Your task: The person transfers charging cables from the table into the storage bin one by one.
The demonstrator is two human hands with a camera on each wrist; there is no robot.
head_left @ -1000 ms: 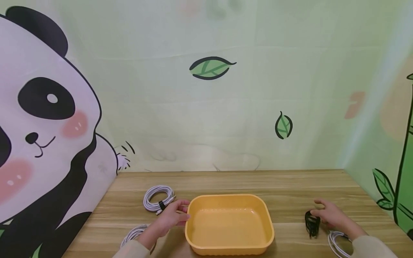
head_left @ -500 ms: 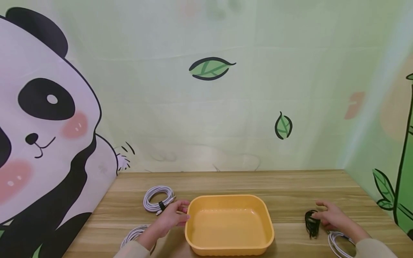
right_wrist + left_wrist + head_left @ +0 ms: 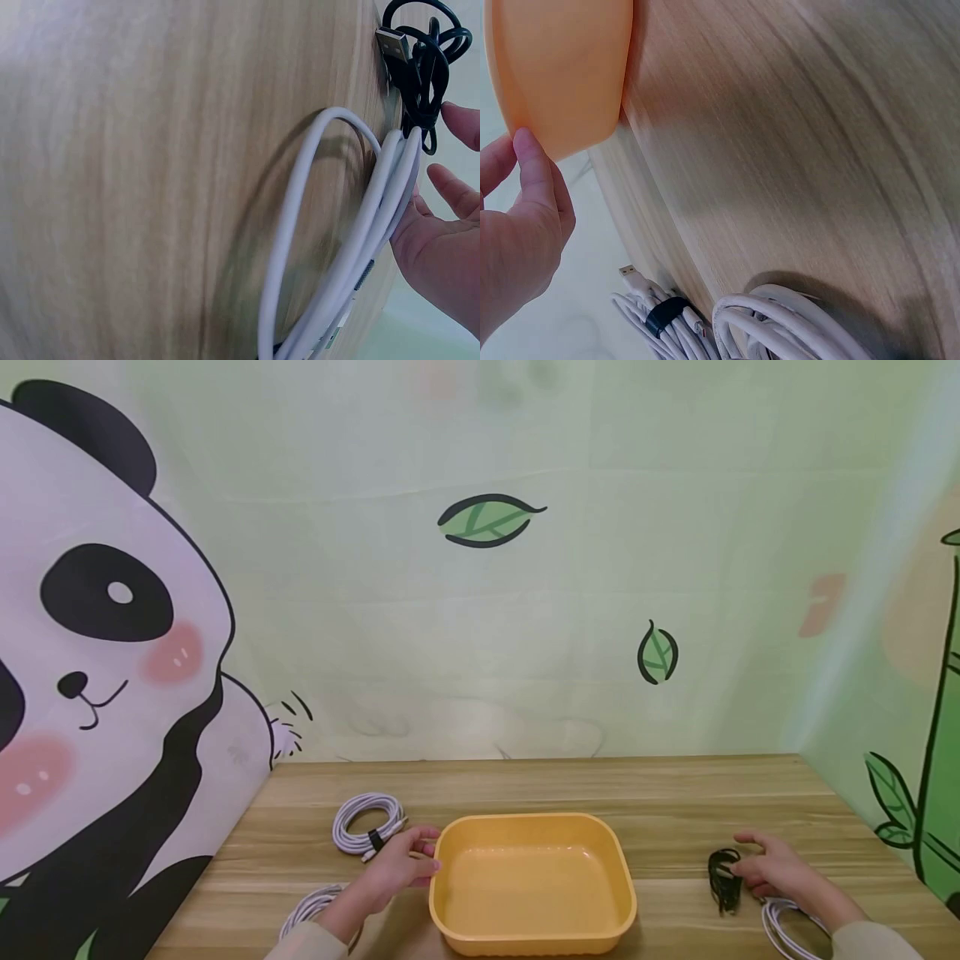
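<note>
In the head view a yellow plastic basin (image 3: 532, 937) stands on the wooden table. At its left side my left hand (image 3: 393, 864) holds the rim; up close in the left wrist view, the fingertips (image 3: 526, 139) meet at the basin's edge (image 3: 562, 82). My right hand (image 3: 776, 868) is beside a folded black USB cable (image 3: 724, 889), its fingers loosely spread. From the right wrist, one fingertip (image 3: 461, 124) is right at the black cable (image 3: 427, 82), with a gap to the other fingers. A white coiled cable (image 3: 783, 931) lies under that wrist.
Left of the basin lies a white coiled cable (image 3: 367, 827) with a black strap. Another white coil (image 3: 311, 906) lies nearer, partly covered by my left forearm. A printed panda backdrop (image 3: 112, 610) rises behind the table (image 3: 660, 793).
My right hand has drawn slightly down and right, its thumb backing off from over the black cable. The left hand and basin stay in place.
</note>
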